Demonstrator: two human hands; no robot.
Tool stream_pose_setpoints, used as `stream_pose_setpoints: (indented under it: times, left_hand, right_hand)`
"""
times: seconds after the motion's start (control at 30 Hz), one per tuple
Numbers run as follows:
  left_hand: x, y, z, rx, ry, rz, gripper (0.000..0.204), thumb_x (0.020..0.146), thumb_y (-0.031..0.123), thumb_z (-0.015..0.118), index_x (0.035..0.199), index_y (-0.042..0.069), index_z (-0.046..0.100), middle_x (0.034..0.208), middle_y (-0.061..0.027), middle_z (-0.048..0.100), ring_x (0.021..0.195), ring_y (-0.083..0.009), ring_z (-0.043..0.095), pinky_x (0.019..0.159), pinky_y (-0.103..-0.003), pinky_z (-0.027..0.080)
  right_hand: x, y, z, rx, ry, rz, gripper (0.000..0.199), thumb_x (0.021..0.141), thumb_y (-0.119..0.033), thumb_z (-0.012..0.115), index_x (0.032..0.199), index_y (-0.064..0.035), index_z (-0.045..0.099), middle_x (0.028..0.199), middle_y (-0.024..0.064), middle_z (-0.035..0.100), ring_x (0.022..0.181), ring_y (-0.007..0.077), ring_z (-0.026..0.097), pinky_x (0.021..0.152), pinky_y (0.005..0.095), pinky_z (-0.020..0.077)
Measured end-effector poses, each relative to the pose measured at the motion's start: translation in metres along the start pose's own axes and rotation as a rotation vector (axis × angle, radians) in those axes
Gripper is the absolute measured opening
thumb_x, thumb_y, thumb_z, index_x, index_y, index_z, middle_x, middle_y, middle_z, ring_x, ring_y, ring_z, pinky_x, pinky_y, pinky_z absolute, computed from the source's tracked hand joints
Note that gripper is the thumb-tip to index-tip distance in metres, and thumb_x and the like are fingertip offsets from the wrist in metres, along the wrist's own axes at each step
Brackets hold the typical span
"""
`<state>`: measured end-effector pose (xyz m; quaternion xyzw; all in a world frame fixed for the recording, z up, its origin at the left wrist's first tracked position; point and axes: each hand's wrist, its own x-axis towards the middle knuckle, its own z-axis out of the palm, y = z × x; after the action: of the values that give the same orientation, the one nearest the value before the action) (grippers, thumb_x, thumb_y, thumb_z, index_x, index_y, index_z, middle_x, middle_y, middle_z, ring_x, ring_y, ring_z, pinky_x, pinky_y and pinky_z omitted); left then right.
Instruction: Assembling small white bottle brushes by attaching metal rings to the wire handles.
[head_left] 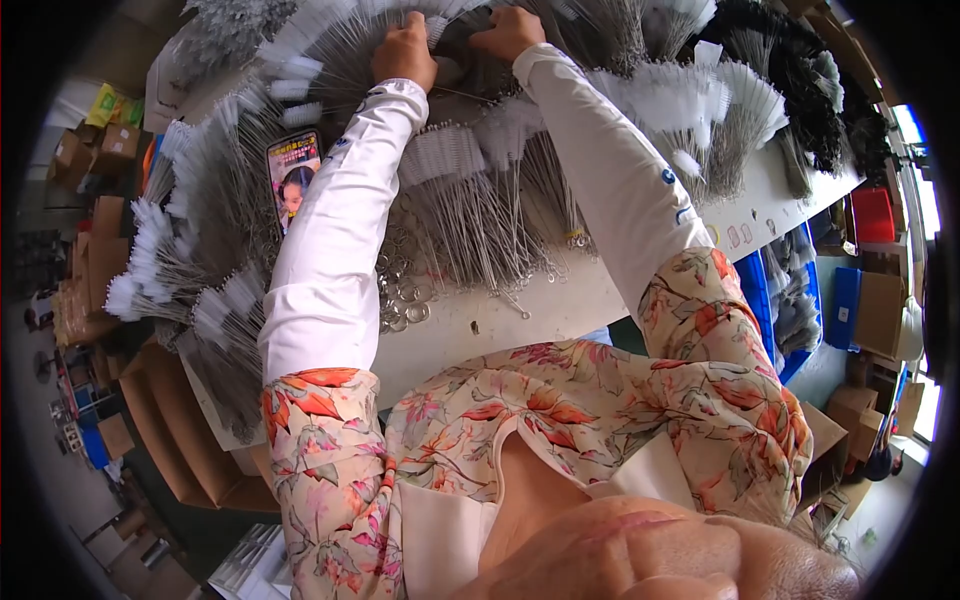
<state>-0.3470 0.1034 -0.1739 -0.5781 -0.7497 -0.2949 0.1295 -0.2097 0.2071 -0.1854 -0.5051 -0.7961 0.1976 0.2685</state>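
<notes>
Both arms, in white sleeve covers, stretch to the far side of the table among wire-handled brushes with white bristles. My left hand (405, 55) is closed at the edge of a wide fan of brushes (335, 45), with white bristles beside its fingers. Just right of it my right hand (507, 33) has its fingers curled in toward the left one. What either hand grips is hidden. Between my forearms lies a bundle of brushes (445, 152), bristles away from me and looped wire ends toward me. Loose metal rings (402, 308) lie by my left forearm.
A phone (283, 175) with a lit screen leans among brushes on the left. More white brushes (735, 105) are heaped at right, black ones (795, 80) beyond them. A blue crate (812, 290) stands off the table's right edge (790, 215); cardboard boxes (165, 420) are at left.
</notes>
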Motion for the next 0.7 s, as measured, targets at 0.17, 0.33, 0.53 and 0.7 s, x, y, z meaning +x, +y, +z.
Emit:
stream_pose_setpoints:
  times: [0.17, 0.33, 0.53, 0.7]
  left_hand:
    - [-0.001, -0.009, -0.005, 0.02, -0.06, -0.041, 0.029, 0.067, 0.008, 0.066, 0.091, 0.011, 0.05, 0.086, -0.0175, 0.062, 0.083, -0.0377, 0.061, 0.071, -0.046, 0.049]
    - [0.005, -0.004, -0.005, 0.058, -0.2, -0.112, 0.031, 0.068, 0.009, 0.066, 0.095, 0.011, 0.051, 0.091, -0.0171, 0.064, 0.088, -0.038, 0.061, 0.075, -0.045, 0.049]
    - [0.024, -0.013, 0.007, -0.242, -0.18, 0.042, 0.043, 0.073, 0.033, 0.072, 0.099, 0.004, 0.054, 0.092, -0.0124, 0.064, 0.082, -0.027, 0.063, 0.074, -0.038, 0.049]
    - [0.036, 0.002, -0.043, -0.517, -0.177, 0.08, 0.02, 0.093, 0.021, 0.05, 0.094, 0.003, 0.06, 0.077, -0.005, 0.06, 0.061, -0.008, 0.054, 0.058, -0.022, 0.043]
  right_hand:
    - [0.004, 0.013, 0.006, 0.311, 0.099, 0.151, 0.035, 0.055, -0.028, 0.076, 0.072, -0.0002, 0.063, 0.069, 0.0151, 0.064, 0.066, 0.0231, 0.062, 0.064, 0.0356, 0.0494]
    - [0.009, 0.031, 0.012, 0.943, 0.109, 0.195, 0.022, 0.058, -0.004, 0.073, 0.06, -0.0038, 0.051, 0.057, 0.0043, 0.055, 0.049, 0.012, 0.051, 0.044, 0.027, 0.0421]
    - [0.017, 0.048, 0.024, 0.904, 0.032, 0.142, 0.016, 0.063, -0.011, 0.073, 0.069, -0.0008, 0.061, 0.059, 0.0077, 0.06, 0.051, 0.0144, 0.056, 0.047, 0.0286, 0.0456]
    - [0.005, 0.033, 0.004, 0.177, 0.016, 0.049, 0.041, 0.074, -0.043, 0.065, 0.095, -0.0075, 0.067, 0.087, 0.0082, 0.066, 0.082, 0.0226, 0.064, 0.076, 0.0372, 0.0504]
